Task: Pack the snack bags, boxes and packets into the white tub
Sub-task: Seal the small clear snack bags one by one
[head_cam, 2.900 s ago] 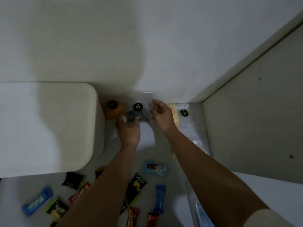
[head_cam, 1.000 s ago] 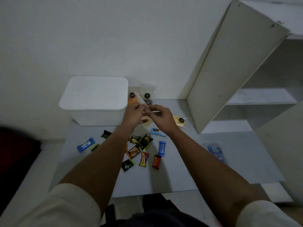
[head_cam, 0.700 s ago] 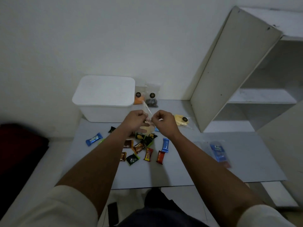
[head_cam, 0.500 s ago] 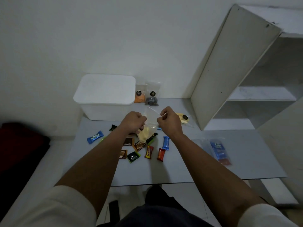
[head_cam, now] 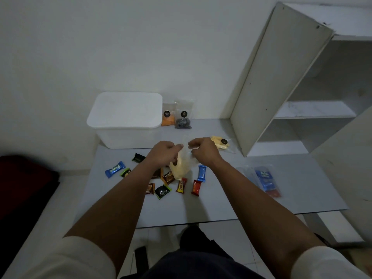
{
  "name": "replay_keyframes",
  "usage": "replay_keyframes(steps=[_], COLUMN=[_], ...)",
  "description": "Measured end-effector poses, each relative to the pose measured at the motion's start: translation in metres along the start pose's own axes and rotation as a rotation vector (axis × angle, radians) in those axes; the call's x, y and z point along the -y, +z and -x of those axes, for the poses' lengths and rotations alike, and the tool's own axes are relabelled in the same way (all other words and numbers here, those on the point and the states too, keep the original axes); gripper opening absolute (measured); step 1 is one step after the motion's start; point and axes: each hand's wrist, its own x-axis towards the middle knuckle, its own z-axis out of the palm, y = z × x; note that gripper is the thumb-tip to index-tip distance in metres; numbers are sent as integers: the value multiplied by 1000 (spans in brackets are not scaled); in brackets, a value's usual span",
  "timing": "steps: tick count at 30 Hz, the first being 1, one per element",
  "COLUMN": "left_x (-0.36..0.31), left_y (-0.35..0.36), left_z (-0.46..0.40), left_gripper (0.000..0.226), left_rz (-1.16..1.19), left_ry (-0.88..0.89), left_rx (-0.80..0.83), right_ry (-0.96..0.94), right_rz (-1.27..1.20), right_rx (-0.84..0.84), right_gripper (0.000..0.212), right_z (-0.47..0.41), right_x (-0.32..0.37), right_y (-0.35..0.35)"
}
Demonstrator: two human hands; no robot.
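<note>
My left hand (head_cam: 163, 152) and my right hand (head_cam: 203, 150) both pinch the top of a clear bag of yellow snacks (head_cam: 181, 168), which hangs between them above the table. The white tub (head_cam: 125, 119) stands at the back left with its lid on. Beside it lean an orange snack bag (head_cam: 168, 117) and a dark snack bag (head_cam: 183, 119). Another yellow bag (head_cam: 220, 142) lies behind my right hand. Several small packets lie below my hands, among them a blue bar (head_cam: 202, 173), a red bar (head_cam: 196, 187) and a blue Kelpo packet (head_cam: 114, 169).
The grey table (head_cam: 221, 202) ends just in front of my legs. A clear bag with blue packets (head_cam: 265, 180) lies at the right. A white open shelf unit (head_cam: 291, 93) stands at the back right. A dark red object (head_cam: 24, 190) sits left of the table.
I have drawn back from the wall with the yellow snack bag and lowered it over the packets. Both hands have kept hold of its top.
</note>
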Motion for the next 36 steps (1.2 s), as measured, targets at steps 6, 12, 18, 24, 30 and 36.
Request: replay_keyframes(steps=[6,12,18,24,30,36], left_x=[2,3,8,-3,-8,-13], left_y=[-5,-2,-6,-6,-7,-5], left_z=[-2,3,5,17,19,22], left_gripper=[31,13,16,31,38,39], left_rz=[129,173,227,253,169,234], left_ry=[80,183,157,164,220,234], left_rx=[-124,-61,-54,-68,-105,-99], right_ry=[-88,-113,-114,-106,-80,-120], right_rz=[-184,-243,-197,-245,-315,-291], right_rx=[135,193,155,244,195,288], right_gripper=[31,17,11,16,16,12], right_z=[10,14,9,13,19,20], right_x=[16,21,11,14,24,33], right_y=[-16,-35,-48,-54,-48,-48])
